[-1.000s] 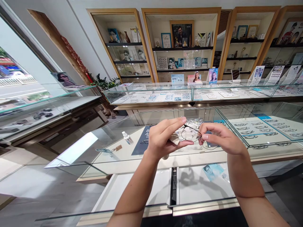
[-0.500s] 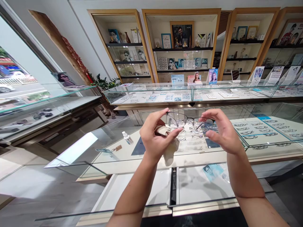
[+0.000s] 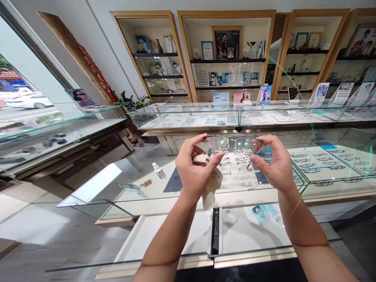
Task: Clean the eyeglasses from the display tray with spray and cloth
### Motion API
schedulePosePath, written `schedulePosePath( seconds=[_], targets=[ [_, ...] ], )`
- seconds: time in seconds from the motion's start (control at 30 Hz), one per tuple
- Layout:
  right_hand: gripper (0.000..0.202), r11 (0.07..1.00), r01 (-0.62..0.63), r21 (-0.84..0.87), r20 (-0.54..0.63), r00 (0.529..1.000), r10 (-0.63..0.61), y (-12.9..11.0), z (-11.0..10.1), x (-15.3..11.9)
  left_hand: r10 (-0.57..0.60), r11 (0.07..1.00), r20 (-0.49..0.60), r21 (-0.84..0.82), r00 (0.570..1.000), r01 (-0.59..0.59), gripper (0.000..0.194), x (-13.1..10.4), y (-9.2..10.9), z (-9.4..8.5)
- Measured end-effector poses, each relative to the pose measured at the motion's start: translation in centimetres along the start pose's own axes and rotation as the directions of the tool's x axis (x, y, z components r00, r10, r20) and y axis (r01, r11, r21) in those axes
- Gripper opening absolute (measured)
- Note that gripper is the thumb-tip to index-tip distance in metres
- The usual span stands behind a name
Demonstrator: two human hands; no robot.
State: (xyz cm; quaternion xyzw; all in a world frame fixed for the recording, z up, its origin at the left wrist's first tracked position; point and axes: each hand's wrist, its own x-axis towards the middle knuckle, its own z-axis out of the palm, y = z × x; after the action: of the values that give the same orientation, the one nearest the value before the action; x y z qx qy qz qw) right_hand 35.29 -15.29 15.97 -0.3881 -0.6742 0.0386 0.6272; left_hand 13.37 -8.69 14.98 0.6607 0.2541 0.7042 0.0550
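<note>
A pair of thin dark-rimmed eyeglasses (image 3: 232,140) is held up above the glass counter, lenses facing me. Some yellow lettering shows on or through the right lens. My left hand (image 3: 192,168) is closed on the left end of the frame, and a cream-coloured cloth (image 3: 210,192) is tucked in its palm, hanging down below. At the other end, my right hand (image 3: 273,164) pinches the frame between thumb and fingers. Below the right lens a temple arm shows in part.
Under my hands is a glass display case (image 3: 152,196) with several rows of eyeglasses. A small white bottle (image 3: 159,171) and a brown tag (image 3: 146,183) are left of my hands. Nearer me are white drawers (image 3: 173,231). Another glass counter (image 3: 188,109) and wooden shelves stand behind.
The eyeglasses have turned, so the lenses now face me more squarely and yellow lettering shows. My right hand has moved slightly left, and its fingers have closed in on the frame.
</note>
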Motion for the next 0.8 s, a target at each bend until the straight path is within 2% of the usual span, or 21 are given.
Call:
schedulePosePath(
  seconds=[0.33,0.8],
  targets=[
    [0.033,1.0,-0.007,-0.018,-0.039,0.999,0.006,0.4,-0.33,0.48,-0.014,1.0,0.069,0.011,0.998,0.014,0.046,0.02,-0.01,-0.11],
    [0.032,0.992,-0.126,0.019,0.017,0.992,0.126,0.46,-0.16,0.61,0.06,0.993,0.04,0.104,0.997,-0.064,0.049,0.11,0.05,-0.14]
  ],
)
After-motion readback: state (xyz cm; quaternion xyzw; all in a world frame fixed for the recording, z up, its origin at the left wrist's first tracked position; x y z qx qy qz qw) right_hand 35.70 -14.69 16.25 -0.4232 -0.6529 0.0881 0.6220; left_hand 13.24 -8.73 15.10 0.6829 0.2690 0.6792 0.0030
